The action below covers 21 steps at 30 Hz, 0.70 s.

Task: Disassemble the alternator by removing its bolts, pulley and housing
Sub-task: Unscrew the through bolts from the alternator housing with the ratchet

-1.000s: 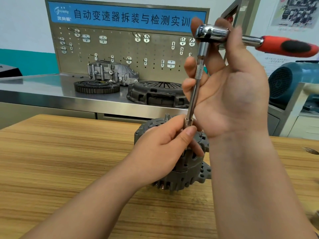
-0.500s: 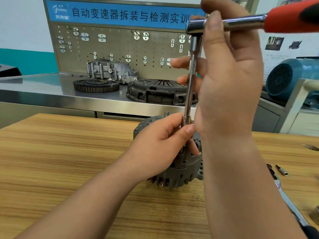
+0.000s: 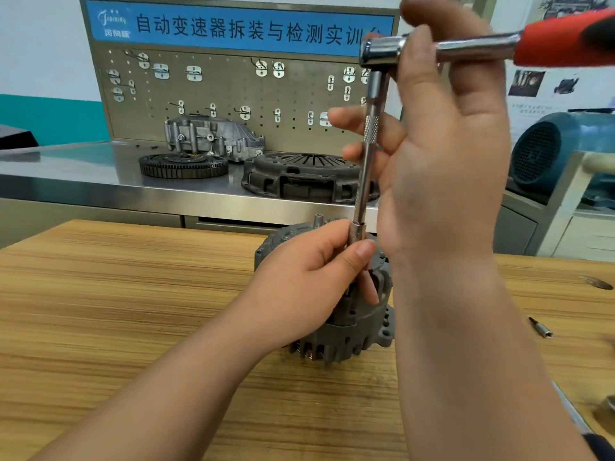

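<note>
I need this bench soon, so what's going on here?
A person is working on an alternator that stands on a wooden table. The right hand holds a ratchet by its head, and a long extension runs from it down to the alternator's top. The left hand pinches the extension's lower end to steady it there. The housing is not yet apart. A small bit lies loose on the table.

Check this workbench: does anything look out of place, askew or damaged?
Nothing looks damaged or spilled. The extension bar between ratchet and alternator leans slightly rather than standing straight, and a small loose bit lies on the wooden table to the right.
</note>
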Available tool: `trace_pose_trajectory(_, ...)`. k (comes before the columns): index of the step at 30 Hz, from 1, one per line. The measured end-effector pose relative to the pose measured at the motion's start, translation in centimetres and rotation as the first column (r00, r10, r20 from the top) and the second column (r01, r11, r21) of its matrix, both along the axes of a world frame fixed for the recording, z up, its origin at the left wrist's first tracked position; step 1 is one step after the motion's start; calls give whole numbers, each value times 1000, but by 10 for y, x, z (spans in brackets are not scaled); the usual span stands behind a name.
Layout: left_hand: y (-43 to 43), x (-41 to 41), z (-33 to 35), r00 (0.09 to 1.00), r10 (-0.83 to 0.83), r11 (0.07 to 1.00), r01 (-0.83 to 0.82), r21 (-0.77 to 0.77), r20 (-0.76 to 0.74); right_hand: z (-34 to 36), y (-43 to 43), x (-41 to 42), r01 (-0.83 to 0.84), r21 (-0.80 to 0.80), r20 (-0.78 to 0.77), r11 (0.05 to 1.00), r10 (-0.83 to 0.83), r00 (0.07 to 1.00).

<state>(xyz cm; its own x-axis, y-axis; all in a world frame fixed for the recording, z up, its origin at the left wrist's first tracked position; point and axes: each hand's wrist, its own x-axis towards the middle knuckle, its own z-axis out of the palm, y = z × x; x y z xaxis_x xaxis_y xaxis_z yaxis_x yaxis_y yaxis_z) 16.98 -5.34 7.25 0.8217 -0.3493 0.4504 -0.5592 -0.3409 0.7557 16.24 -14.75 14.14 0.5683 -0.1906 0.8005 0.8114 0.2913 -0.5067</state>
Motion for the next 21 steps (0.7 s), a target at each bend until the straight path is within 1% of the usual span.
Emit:
trace_pose_trajectory(2, 0, 0, 1, 1000, -12, 1000, 12, -8, -12, -1, 2, 1, 115, -71, 71, 991, -110, 991)
trace_pose_trajectory(4, 0, 0, 0, 1000, -25, 1000, 24, -13, -11, -2, 2, 2, 114, -72, 56, 991, -110, 992)
trace_pose_trajectory(5, 1, 0, -1, 1000, -26, 999, 26, -19, -9, -2, 2, 2, 72, -48, 17, 996, -71, 997)
trace_pose_trajectory(7, 3, 1, -2, 999, -31, 999, 30, -41, -12, 0, 1, 1, -83, 49, -81, 995, 87, 993)
trace_pose_trajectory(10, 3, 0, -1, 999, -46, 998, 44, -48, -26, 3, -4, 2, -331, 219, -189, 918, 373, 908)
trace_pose_trajectory(11, 3, 0, -1, 999, -50, 998, 49, -42, -21, 4, -6, 2, -378, 249, -201, 892, 429, 881)
trace_pose_trajectory(13, 2, -1, 0, 999, -50, 998, 50, -35, -7, 4, -7, 2, -420, 271, -186, 866, 475, 860)
trace_pose_trajectory(14, 2, -1, 0, 999, -48, 998, 47, -32, -7, 3, -6, 2, -413, 260, -172, 873, 463, 870)
trace_pose_trajectory(16, 2, 0, 1, 999, -37, 999, 37, -20, -13, 1, -2, 1, -322, 200, -134, 925, 352, 926)
trace_pose_trajectory(18, 2, 1, 1, 999, -21, 1000, 20, -12, -28, -1, 2, 1, -155, 117, -64, 981, 163, 985)
trace_pose_trajectory(19, 2, 1, 1, 999, -20, 1000, 19, -16, -40, -2, 3, 1, -51, 69, -14, 996, 52, 999)
trace_pose_trajectory(21, 1, 1, 0, 998, -26, 999, 24, -31, -60, -3, 4, 3, 180, -19, 111, 984, -177, 978)
